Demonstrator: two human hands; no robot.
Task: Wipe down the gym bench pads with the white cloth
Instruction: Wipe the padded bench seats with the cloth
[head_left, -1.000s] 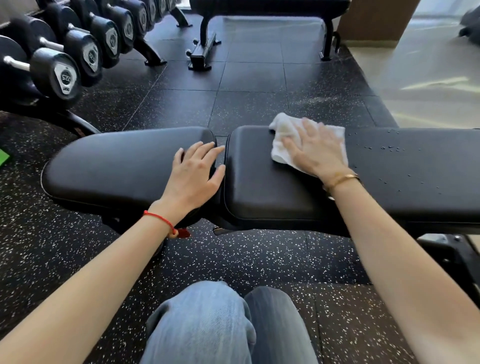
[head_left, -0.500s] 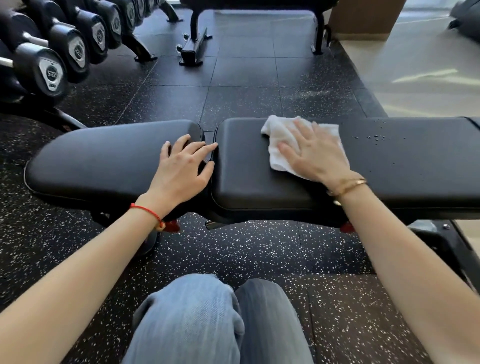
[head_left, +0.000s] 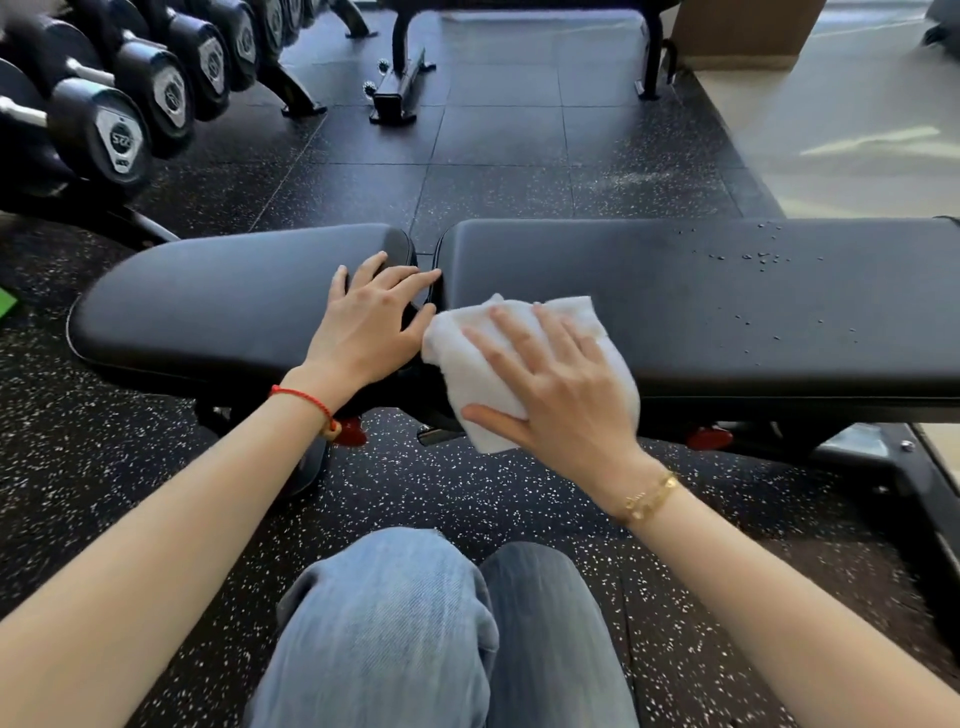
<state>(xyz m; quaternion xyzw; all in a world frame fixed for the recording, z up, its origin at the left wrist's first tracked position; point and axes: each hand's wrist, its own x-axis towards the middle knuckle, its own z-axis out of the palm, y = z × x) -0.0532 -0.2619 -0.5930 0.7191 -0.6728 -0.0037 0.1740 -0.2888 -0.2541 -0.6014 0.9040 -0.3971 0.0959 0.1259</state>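
Observation:
A black gym bench lies across the view with a short seat pad (head_left: 218, 301) on the left and a long back pad (head_left: 727, 296) on the right. My right hand (head_left: 561, 384) presses the white cloth (head_left: 467, 353) flat on the near left corner of the long pad, and the cloth hangs over the front edge. My left hand (head_left: 371, 322) rests palm down with spread fingers on the right end of the seat pad, fingertips at the gap between the pads. Small water droplets (head_left: 758, 257) sit on the long pad's far right part.
A rack of black dumbbells (head_left: 119, 135) stands at the upper left. Another bench frame (head_left: 397, 88) stands behind on the speckled rubber floor. The bench's metal base (head_left: 893, 467) is at the lower right. My knees in blue jeans (head_left: 431, 623) are close under the bench's front edge.
My right hand has dragged the cloth from the far side of the long pad toward me and left, down to its near corner. My left hand has stayed on the seat pad.

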